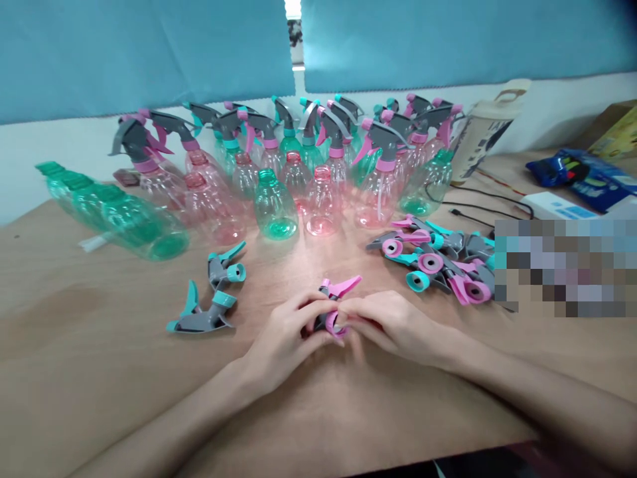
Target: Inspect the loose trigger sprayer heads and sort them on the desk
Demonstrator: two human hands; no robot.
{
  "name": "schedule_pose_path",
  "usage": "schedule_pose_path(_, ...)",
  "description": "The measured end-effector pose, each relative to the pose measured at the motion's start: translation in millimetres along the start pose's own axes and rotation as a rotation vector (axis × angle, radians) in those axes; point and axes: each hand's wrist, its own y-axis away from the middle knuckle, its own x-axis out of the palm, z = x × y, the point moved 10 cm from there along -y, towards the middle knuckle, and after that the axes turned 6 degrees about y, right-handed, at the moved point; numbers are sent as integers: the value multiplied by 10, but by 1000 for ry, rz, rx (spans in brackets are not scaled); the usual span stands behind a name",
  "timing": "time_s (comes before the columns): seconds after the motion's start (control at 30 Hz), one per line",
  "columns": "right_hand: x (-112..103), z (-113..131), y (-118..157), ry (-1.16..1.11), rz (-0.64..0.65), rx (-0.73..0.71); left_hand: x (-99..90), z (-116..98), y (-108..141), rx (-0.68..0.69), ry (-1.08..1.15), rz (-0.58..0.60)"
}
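A grey and pink trigger spray head (pixel 343 288) is between my hands, low over the front of the table. My left hand (pixel 286 335) is closed around its grey body, its pink collar turned to the right. At that collar the fingers of my right hand (pixel 391 324) are pinched together. Whether they also hold some small part inside the collar is hidden. To the left lie two loose grey and teal spray heads (pixel 202 318). A pile of pink, teal and grey spray heads (pixel 430 262) lies to the right.
Clear pink and green bottles, several topped with spray heads, stand behind, including an open green bottle (pixel 276 209) and an open pink bottle (pixel 322 206). More green bottles (pixel 134 222) are at left. A tall cup (pixel 480 133), black cable (pixel 478 206) and blue packet (pixel 580 176) are at right.
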Motion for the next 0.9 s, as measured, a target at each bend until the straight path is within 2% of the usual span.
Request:
schedule_pose_path(0.1,-23,-13,0,-43,15,36,-59,77,4,-52,6,-18)
schedule_pose_path(0.23,-119,-155,8,-104,-30,196,-271,255,27,-163,14,-152)
schedule_pose_path(0.33,-8,-347,51,-258,55,381,-305,285,31,-176,29,-167)
schedule_pose_path(0.4,101,-415,80,-339,131,448,-315,273,30,-171,22,-180)
schedule_pose_path(0.57,207,-425,100,-443,155,492,-358,280,33,-181,30,-229)
schedule_pose_path(0.7,197,-406,113,-486,82,541,-362,292,31,-179,35,-231)
schedule_pose_path(0.9,205,-506,133,-574,-2,571,-370,289,32,-192,34,-241)
